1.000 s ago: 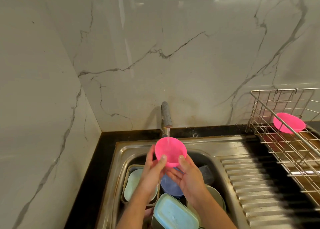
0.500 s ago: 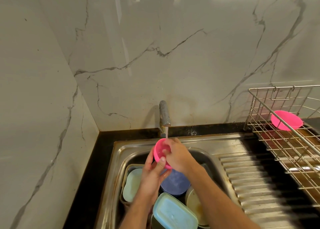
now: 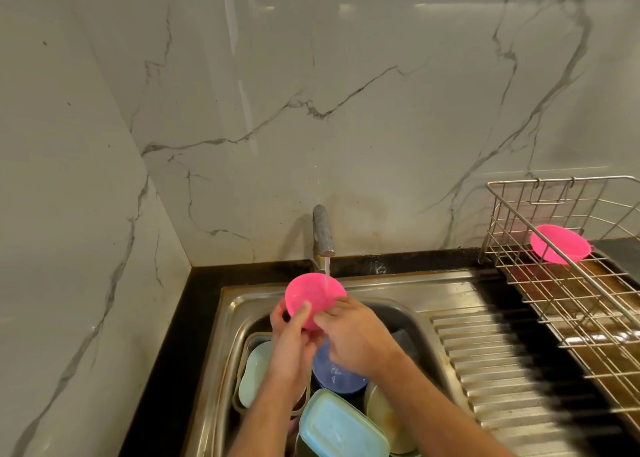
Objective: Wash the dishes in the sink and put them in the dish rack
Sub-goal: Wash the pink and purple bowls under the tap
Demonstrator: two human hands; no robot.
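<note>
A pink bowl (image 3: 313, 295) is held over the steel sink (image 3: 377, 285), tilted toward me under the thin stream from the tap (image 3: 322, 230). My left hand (image 3: 291, 339) grips its near rim, thumb on the inside. My right hand (image 3: 353, 335) holds the bowl's lower right side with curled fingers. Below, the sink holds a blue plate (image 3: 337, 375), a pale green lid (image 3: 254, 375), a light blue box lid (image 3: 341, 427) and a cream dish (image 3: 386, 418). A second pink bowl (image 3: 561, 243) lies in the wire dish rack (image 3: 568, 297) at the right.
The ribbed steel drainboard (image 3: 502, 363) lies between sink and rack. A black counter (image 3: 194, 304) borders the sink. Marble walls meet in a corner at the back left.
My right hand came out of the bowl's inside and now holds its lower right side. The bowl has turned, showing its opening under the stream again.
</note>
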